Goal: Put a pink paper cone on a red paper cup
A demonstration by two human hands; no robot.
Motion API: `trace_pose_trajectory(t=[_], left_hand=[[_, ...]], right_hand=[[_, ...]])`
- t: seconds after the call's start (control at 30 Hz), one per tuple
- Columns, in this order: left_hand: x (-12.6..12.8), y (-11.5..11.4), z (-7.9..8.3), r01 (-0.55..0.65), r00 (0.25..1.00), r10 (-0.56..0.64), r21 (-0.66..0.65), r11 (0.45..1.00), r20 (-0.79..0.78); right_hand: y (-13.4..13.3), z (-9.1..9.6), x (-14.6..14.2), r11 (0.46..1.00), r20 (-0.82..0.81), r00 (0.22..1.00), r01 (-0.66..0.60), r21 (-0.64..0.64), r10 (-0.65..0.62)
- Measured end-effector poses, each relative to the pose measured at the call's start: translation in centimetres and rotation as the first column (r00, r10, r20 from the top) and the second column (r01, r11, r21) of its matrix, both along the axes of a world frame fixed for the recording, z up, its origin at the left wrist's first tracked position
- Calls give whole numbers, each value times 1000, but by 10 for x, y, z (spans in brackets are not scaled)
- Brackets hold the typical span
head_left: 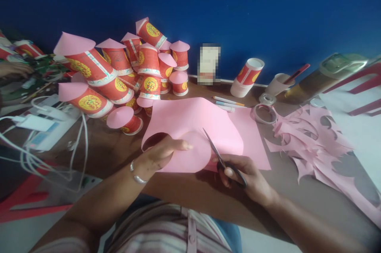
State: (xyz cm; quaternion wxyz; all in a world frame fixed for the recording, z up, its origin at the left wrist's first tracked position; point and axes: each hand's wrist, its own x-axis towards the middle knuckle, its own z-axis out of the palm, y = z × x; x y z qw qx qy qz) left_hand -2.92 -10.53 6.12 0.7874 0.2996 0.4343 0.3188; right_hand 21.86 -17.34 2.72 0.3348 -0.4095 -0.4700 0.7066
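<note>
My left hand (160, 153) pinches a sheet of pink paper (196, 112), thumb on top and fingers hidden underneath. A round shape (196, 152) shows in the paper beside the thumb, and a dark round cutout opens at the sheet's left edge. My right hand (245, 171) is closed around the handles of dark scissors (216, 153). Their blades point up and left, at the right rim of the round shape; I cannot tell how far they are apart. Another pink sheet (253, 138) lies under the held one.
Red paper cups with pink cone tops (114, 56) are piled at left. Pink scraps (315, 146), a tape roll (266, 114), pens (229, 101) and a jug (321, 78) are right. A power strip (44, 130) and another person's hand (14, 69) are far left.
</note>
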Motion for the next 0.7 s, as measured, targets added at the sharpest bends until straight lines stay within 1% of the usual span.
trace_pose_trajectory(t=[0.07,0.13,0.27,0.4,0.53,0.63,0.7], left_hand=[[-1,0,-3,73,997,-73,-7,997,-33],[-3,0,-5,109,992,-108,5,994,-68],[-5,1,-5,93,990,-87,45,995,-112],[-6,1,-3,106,991,-102,42,994,-88],[-7,1,-5,71,995,-68,42,997,-79],[-7,2,-6,87,990,-82,37,996,-112],[-6,3,-4,104,990,-99,42,994,-103]], right_hand=[[0,0,0,1000,5,1000,-2,1,2],[0,0,1,1000,5,1000,-4,4,4],[-1,-2,1,1000,-6,1000,-10,2,10],[0,0,0,1000,-17,1000,-14,-1,14],[1,2,0,1000,-14,1000,-26,-3,26],[1,3,0,1000,-5,1000,-21,-6,21],[1,4,0,1000,-6,1000,-21,-2,21]])
